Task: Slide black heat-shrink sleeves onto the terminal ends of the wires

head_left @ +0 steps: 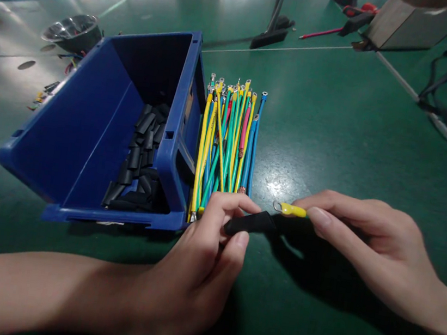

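At centre, the left hand (207, 259) pinches a black tube (251, 223), not yet around the lug (286, 209) the right hand (380, 248) pinches; loose tubes (134, 157) lie at left.

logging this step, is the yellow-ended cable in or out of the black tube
Out. The yellow-ended cable shows its metal ring uncovered, outside the end of the black tube.

The bare left forearm (46, 290) extends from the left edge, its left hand (197, 268) angled up and rightward, curled into a pinch. The right hand (381, 249) points left, thumb (334, 229) against index finger (346, 205), fingertips apart from the left's.
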A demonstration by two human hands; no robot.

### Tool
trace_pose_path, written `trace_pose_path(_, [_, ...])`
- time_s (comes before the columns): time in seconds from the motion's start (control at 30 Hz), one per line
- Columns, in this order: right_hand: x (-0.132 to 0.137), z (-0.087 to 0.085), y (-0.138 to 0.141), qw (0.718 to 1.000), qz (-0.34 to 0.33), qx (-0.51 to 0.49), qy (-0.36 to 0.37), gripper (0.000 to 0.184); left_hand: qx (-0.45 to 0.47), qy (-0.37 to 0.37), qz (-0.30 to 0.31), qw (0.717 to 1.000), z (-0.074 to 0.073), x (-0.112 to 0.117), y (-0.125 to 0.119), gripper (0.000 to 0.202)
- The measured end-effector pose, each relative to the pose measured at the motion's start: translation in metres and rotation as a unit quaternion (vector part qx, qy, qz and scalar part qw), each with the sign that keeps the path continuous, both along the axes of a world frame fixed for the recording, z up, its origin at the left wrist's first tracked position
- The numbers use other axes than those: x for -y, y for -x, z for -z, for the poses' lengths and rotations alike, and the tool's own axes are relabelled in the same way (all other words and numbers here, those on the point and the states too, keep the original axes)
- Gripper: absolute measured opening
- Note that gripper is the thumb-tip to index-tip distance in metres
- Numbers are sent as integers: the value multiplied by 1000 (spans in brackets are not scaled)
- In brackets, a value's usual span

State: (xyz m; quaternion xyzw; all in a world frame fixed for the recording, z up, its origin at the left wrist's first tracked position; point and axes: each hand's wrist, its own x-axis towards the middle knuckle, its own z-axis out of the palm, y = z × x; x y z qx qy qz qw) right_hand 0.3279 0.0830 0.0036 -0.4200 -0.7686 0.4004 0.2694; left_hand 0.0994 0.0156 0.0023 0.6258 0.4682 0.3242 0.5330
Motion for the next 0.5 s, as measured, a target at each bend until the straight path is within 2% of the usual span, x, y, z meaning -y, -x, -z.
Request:
trace_pose_path(0.33, [-1, 3, 0, 999, -26, -13, -35, 24, 17, 13, -14, 1000, -4, -2, -4, 21])
trace_pose_path(0.5, [-1, 2, 0, 998, -37, -8, -53, 24, 49, 45, -45, 997, -3, -2, -4, 24])
